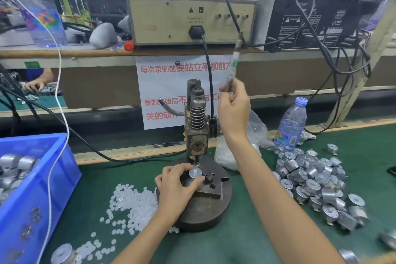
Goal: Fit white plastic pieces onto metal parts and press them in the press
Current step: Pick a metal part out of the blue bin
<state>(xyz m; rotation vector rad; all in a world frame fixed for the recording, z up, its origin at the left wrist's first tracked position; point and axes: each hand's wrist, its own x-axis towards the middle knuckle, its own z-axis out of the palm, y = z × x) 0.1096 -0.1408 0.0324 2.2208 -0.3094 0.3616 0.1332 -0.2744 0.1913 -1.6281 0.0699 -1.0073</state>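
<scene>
The left hand (177, 184) pinches a metal part (196, 174) with fingers and thumb, holding it on the block at the foot of the press (196, 126), right under the ram. A whitish piece seems to sit on the part's top. The right hand (233, 109) is raised and curled round the press lever (232, 70), which stands nearly upright.

Loose white pieces (128, 203) lie scattered on the green worktop (246, 238) left of the press base. A pile (317, 180) of metal parts lies to the right, near a water bottle (291, 126) (its label is too blurred to read). A blue bin (32, 178) at the left holds more parts.

Behind the press hangs a paper sign (162, 83) in red Chinese, partly hidden: "每次录制前要站立平视前方" on the top line, "关的动作" at the bottom. On the shelf above, a beige box (171, 21) reads "POWER INPUT" and "AC220V".
</scene>
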